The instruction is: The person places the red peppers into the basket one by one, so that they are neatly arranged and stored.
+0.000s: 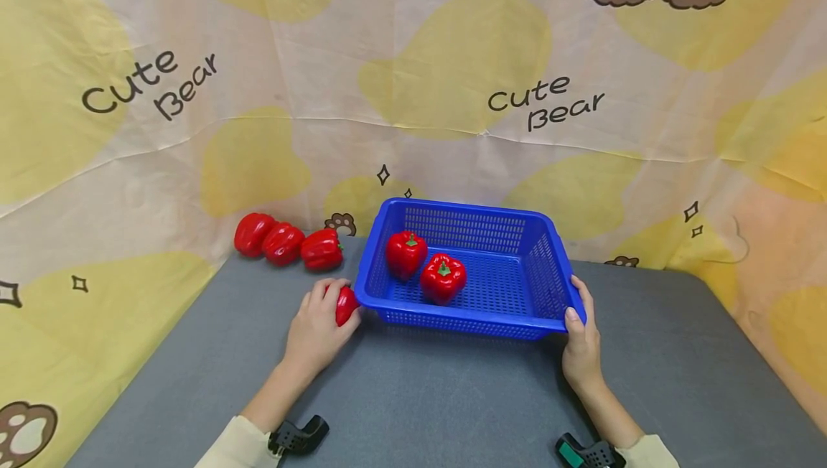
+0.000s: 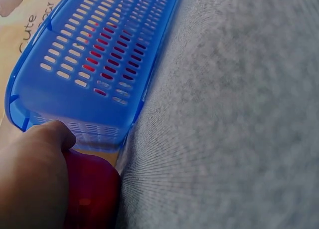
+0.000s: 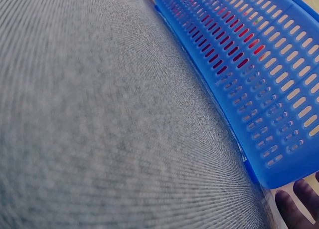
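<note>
My left hand (image 1: 318, 329) grips a red bell pepper (image 1: 347, 306) just outside the left end of a blue plastic basket (image 1: 469, 324). In the left wrist view the thumb lies over the pepper (image 2: 92, 189), and the basket wall (image 2: 75, 84) rises close by. At the basket's right end my right hand (image 1: 581, 346) holds the rim, thumb at the near corner and fingers along the outer side. Inside the basket, toward its left, stand two red bell peppers, one farther back (image 1: 405, 254) and one nearer (image 1: 443, 280), stems up.
Three more red bell peppers, at the left (image 1: 253, 234), middle (image 1: 283, 244) and right (image 1: 321, 250), lie in a row at the table's back left. The grey table (image 1: 439, 396) ends at a patterned cloth backdrop (image 1: 413, 80) behind the basket.
</note>
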